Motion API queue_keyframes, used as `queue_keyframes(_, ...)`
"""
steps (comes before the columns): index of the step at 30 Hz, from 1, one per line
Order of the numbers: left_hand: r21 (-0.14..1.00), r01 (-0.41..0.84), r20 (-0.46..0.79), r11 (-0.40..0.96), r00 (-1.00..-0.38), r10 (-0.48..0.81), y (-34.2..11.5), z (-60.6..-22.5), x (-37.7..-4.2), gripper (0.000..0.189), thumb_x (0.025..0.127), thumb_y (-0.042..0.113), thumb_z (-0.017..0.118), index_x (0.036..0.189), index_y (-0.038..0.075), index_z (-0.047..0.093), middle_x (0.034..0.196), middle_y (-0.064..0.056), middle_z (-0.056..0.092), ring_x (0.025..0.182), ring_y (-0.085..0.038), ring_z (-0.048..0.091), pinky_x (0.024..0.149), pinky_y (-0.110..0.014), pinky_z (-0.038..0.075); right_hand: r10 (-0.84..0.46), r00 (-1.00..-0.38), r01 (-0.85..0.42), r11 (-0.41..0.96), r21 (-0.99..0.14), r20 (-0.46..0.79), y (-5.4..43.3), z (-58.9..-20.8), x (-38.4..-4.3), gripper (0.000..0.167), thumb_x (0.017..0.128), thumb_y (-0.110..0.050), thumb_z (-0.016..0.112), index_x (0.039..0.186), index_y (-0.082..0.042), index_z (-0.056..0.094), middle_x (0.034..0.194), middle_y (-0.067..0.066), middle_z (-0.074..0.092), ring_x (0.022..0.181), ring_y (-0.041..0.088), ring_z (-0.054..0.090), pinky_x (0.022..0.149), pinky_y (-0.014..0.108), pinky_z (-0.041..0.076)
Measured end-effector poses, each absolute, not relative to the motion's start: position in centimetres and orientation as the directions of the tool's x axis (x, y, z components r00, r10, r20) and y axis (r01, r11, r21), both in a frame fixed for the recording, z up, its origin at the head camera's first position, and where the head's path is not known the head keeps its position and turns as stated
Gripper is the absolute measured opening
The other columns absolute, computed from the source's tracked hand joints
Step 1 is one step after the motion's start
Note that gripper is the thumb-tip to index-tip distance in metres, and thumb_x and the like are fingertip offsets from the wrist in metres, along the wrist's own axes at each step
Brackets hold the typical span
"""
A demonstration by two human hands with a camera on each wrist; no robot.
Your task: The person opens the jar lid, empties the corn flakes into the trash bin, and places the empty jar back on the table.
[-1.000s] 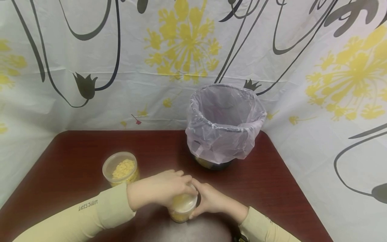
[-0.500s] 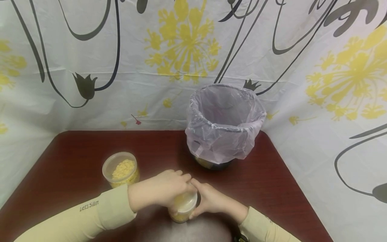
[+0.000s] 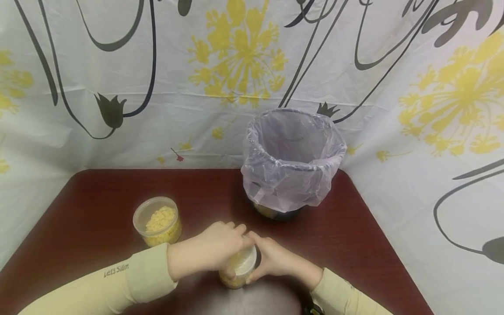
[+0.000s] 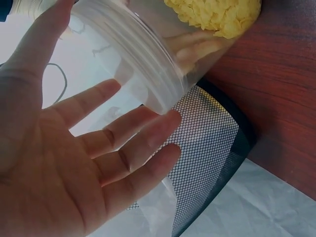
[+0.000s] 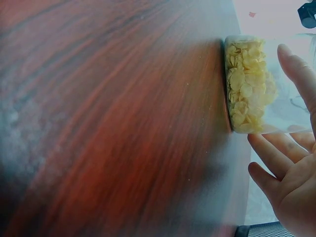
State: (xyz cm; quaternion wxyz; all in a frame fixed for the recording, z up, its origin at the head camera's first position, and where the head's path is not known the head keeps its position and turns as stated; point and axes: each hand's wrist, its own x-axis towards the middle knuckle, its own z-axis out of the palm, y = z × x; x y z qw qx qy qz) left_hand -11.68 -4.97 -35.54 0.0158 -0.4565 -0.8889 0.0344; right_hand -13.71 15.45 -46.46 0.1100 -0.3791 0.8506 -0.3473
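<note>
A clear plastic jar (image 5: 245, 86), partly filled with yellow flakes, stands upright on the table near its front. Over its top my left hand (image 3: 220, 245) grips the clear lid (image 3: 245, 261), thumb on one side and fingers round the far edge. Seen from the left wrist, the fingertips lie right at the lid's ribbed rim (image 4: 153, 64). My right hand (image 3: 274, 258) holds the jar's side, thumb toward the front and fingers behind. Through the clear wall in the left wrist view, some right-hand fingers show just above the flakes.
A second clear jar (image 3: 165, 236) of yellow flakes, without a lid on it, stands left of my left hand. Behind my hands is a mesh bin (image 4: 210, 131) lined with a pale plastic bag (image 3: 287, 188). A patterned curtain (image 3: 189, 131) borders the dark red table (image 3: 118, 188).
My left hand has shifted very slightly on the lid, its fingers turning a little toward the left. The right hand and jar stay almost in place.
</note>
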Motion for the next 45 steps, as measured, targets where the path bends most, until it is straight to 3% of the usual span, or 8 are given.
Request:
queue_keyframes(11,-0.051,0.776,0.024,0.629,-0.628,0.778,-4.9,-36.1,-11.6,0.069,0.052,0.058,0.084,0.107,0.02,0.063,0.086,0.001,0.052,0.069,-0.018,0.054,0.053,-0.03,0.045,-0.715,-0.696,-0.573,0.493,-0.655,0.07,15.5,-46.4,-13.7,0.089,0.055,-0.037,0.092,0.127,-0.017,0.042,0.108,-0.006,0.061,0.098,0.006,0.058,0.089,0.027,0.046)
queue_keyframes(21,-0.005,0.78,0.03,0.626,-0.625,0.78,-5.3,-35.9,-11.6,0.073,0.054,0.058,0.082,0.113,0.021,0.06,0.094,0.0,0.052,0.079,-0.019,0.053,0.058,-0.031,0.047,-0.71,-0.703,-0.56,0.505,-0.658,0.053,15.6,-46.5,-13.8,0.09,0.055,-0.04,0.091,0.127,-0.019,0.042,0.107,-0.007,0.061,0.098,0.006,0.058,0.09,0.028,0.046)
queue_keyframes(29,-0.031,0.842,0.024,0.539,-0.538,0.842,-5.8,-35.2,-12.0,0.075,0.055,0.062,0.08,0.117,0.024,0.06,0.098,0.003,0.052,0.087,-0.017,0.051,0.067,-0.032,0.045,-0.712,-0.701,-0.556,0.502,-0.662,0.049,15.5,-46.4,-13.7,0.092,0.055,-0.04,0.091,0.13,-0.019,0.042,0.113,-0.004,0.061,0.105,0.008,0.057,0.092,0.03,0.044)
queue_keyframes(36,-0.038,0.892,0.004,0.45,-0.45,0.893,-6.2,-34.0,-12.3,0.074,0.054,0.047,0.088,0.121,0.03,0.061,0.11,0.007,0.055,0.094,-0.016,0.051,0.071,-0.03,0.043,-0.716,-0.697,-0.538,0.484,-0.69,0.042,15.6,-46.3,-13.7,0.104,0.056,-0.041,0.09,0.142,-0.02,0.036,0.132,-0.001,0.054,0.117,0.012,0.052,0.1,0.034,0.039)
queue_keyframes(42,-0.041,0.932,-0.024,0.361,-0.362,0.932,-6.2,-34.3,-12.4,0.08,0.056,0.038,0.089,0.129,0.037,0.057,0.129,0.012,0.052,0.101,-0.014,0.051,0.075,-0.03,0.041,-0.722,-0.691,-0.523,0.465,-0.715,0.036,15.6,-46.3,-13.7,0.085,0.058,-0.041,0.09,0.129,-0.014,0.052,0.117,-0.008,0.061,0.105,0.005,0.056,0.092,0.026,0.044)
queue_keyframes(45,-0.037,0.937,-0.027,0.348,-0.349,0.937,-6.1,-34.6,-12.5,0.077,0.058,0.039,0.089,0.129,0.038,0.059,0.129,0.014,0.051,0.1,-0.013,0.05,0.074,-0.029,0.041,-0.71,-0.704,-0.505,0.49,-0.711,0.01,15.5,-46.2,-13.6,0.087,0.057,-0.041,0.09,0.129,-0.011,0.051,0.119,-0.003,0.061,0.106,0.006,0.056,0.093,0.026,0.044)
